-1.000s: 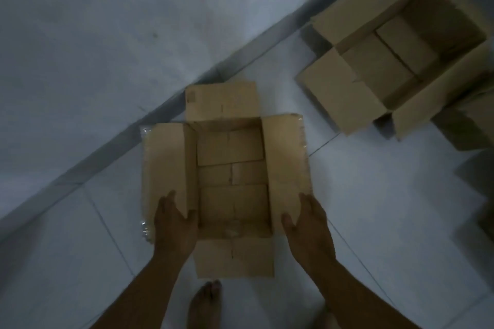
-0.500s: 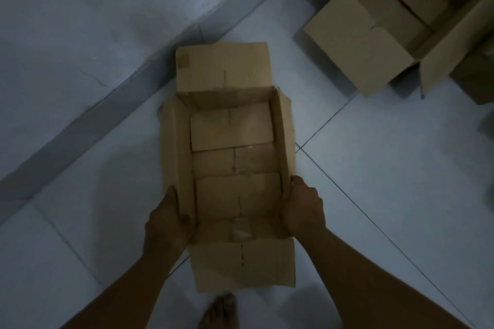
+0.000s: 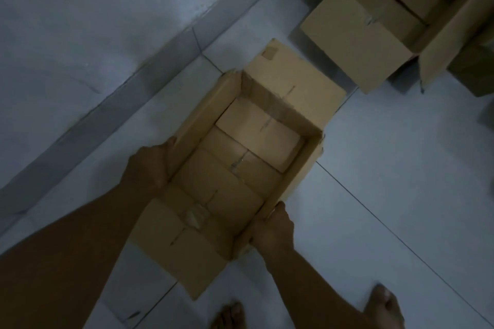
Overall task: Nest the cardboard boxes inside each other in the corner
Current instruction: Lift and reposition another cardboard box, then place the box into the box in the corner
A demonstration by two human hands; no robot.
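Gripping the open box by both long sides, left hand and right hand fingers closed on its walls (flaps clear), I aim it toward the larger box.

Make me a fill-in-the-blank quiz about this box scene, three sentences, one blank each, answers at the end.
1. The left hand and the right hand grip the long sides of an open cardboard box, so it is held by ____ hands.
2. A larger open box sits at the upper ____ of the view.
3. The grey skirting strip runs along the base of the ____.

Missing words: two; right; wall
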